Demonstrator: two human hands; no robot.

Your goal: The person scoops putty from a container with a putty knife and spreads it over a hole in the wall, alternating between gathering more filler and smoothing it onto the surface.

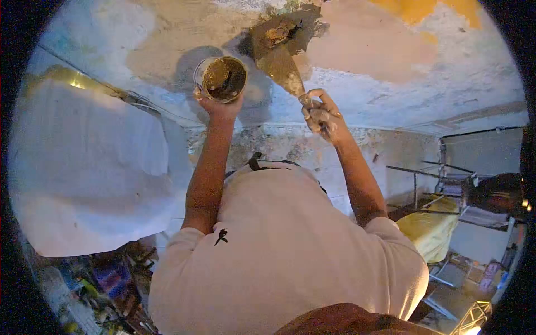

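My left hand [220,106] is closed round a round clear-walled tub [200,72], its open top turned toward me. Inside is a brown, wet-looking mix [223,78] coating the sides. My right hand [325,118], its fingers smeared with grey-brown material, grips the handle end of a putty knife [282,70]. The wide, dirty blade reaches up to a dark wet patch [310,25] on the patchy plastered surface [368,50], overlapping its lower edge. A rough brown hollow [281,34] shows within that patch.
A white sheet [95,162] hangs at the left, above cluttered items [106,285]. Metal frames [416,184] and a yellow cloth-covered thing [432,226] stand at the right. A lit yellow lattice stand [474,318] is low at the right. A cable [84,72] runs along the upper left.
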